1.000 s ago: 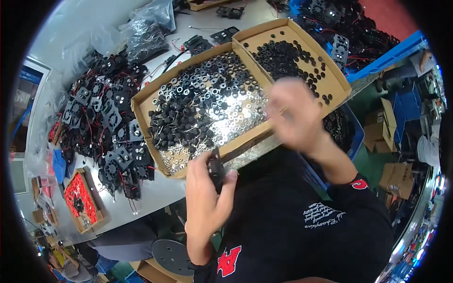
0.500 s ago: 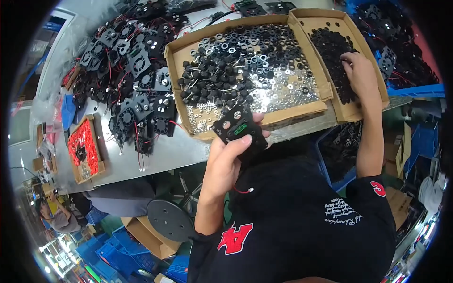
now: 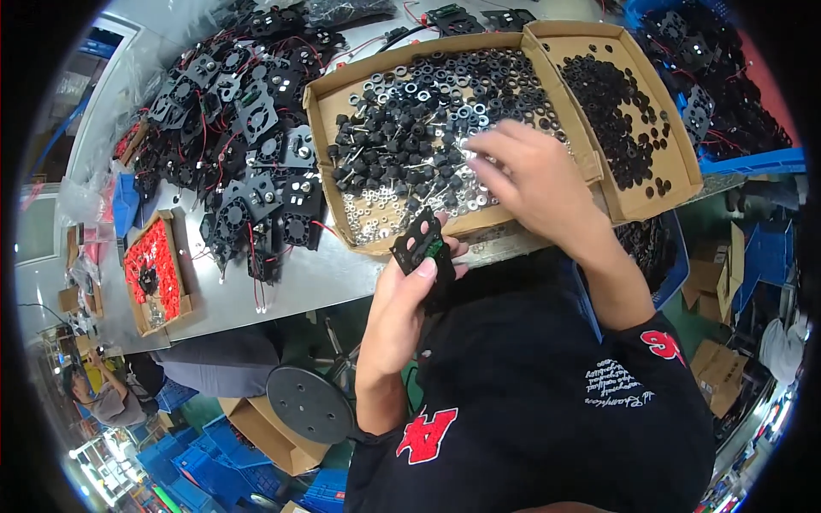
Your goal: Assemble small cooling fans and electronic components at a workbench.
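My left hand holds a small black bracket with a green board just below the table edge, thumb pressed on it. My right hand reaches over the large cardboard tray of black rubber feet, washers and silver nuts, fingers down among the parts near its front right corner. A second cardboard tray of small black rings sits to the right.
A pile of black fan assemblies with red wires covers the table's left. A small box of red parts lies at the far left. More fan parts fill a blue bin at the right. A round stool stands below.
My right hand has moved left from the ring tray into the large tray. My left hand with the bracket has stayed near the table edge.
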A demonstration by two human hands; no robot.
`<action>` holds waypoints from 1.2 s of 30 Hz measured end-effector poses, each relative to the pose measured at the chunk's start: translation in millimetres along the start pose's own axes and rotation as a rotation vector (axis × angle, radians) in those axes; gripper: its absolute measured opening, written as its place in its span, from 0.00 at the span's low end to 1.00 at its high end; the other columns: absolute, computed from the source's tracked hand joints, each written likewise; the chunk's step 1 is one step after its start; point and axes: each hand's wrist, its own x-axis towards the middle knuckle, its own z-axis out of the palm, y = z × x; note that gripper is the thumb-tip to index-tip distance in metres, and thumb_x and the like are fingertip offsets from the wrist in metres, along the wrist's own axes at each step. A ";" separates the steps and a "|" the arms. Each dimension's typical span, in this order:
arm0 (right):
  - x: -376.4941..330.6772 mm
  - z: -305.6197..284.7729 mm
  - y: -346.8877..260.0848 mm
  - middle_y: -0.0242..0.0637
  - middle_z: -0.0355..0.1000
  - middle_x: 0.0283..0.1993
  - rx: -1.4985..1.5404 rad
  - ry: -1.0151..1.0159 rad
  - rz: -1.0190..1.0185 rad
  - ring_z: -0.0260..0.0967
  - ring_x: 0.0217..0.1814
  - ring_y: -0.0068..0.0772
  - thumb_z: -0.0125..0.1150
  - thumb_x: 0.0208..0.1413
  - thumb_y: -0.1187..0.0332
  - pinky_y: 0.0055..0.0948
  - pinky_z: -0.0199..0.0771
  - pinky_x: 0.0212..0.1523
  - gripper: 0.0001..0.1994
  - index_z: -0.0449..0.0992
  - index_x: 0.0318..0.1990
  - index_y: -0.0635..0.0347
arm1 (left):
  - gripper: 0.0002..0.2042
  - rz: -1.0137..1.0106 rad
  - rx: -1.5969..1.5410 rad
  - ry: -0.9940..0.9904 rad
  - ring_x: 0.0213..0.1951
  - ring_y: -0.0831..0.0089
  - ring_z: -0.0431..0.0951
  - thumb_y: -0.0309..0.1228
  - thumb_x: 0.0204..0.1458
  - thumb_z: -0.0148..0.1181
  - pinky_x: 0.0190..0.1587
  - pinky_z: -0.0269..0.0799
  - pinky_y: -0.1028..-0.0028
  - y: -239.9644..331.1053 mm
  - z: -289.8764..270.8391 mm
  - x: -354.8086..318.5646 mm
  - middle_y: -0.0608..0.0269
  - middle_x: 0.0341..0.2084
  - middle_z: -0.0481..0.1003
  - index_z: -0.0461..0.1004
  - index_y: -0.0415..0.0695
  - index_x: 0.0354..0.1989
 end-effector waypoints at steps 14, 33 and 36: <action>24.3 24.9 8.8 0.47 0.75 0.31 -0.191 -0.115 0.068 0.75 0.33 0.45 0.63 0.48 0.72 0.36 0.75 0.36 0.10 0.76 0.37 0.66 | 0.26 0.117 0.125 0.242 0.38 0.82 0.63 0.28 0.50 0.64 0.42 0.63 0.79 4.8 -4.4 -10.7 0.68 0.38 0.64 0.61 0.40 0.57; -48.9 -8.8 -31.1 0.34 0.73 0.46 1.237 0.028 0.411 0.71 0.47 0.22 0.62 0.56 0.79 0.24 0.73 0.48 0.12 0.74 0.48 0.66 | 0.26 0.200 0.032 0.218 0.48 0.69 0.72 0.19 0.44 0.53 0.55 0.67 0.72 -4.1 15.6 7.6 0.57 0.44 0.70 0.63 0.33 0.57; -51.3 -13.3 -40.0 0.34 0.73 0.45 1.245 -0.016 0.391 0.71 0.46 0.20 0.63 0.55 0.79 0.23 0.70 0.50 0.12 0.75 0.48 0.67 | 0.21 0.263 -0.144 0.215 0.39 0.74 0.70 0.21 0.41 0.51 0.44 0.67 0.76 -13.2 33.0 11.4 0.60 0.37 0.70 0.67 0.35 0.49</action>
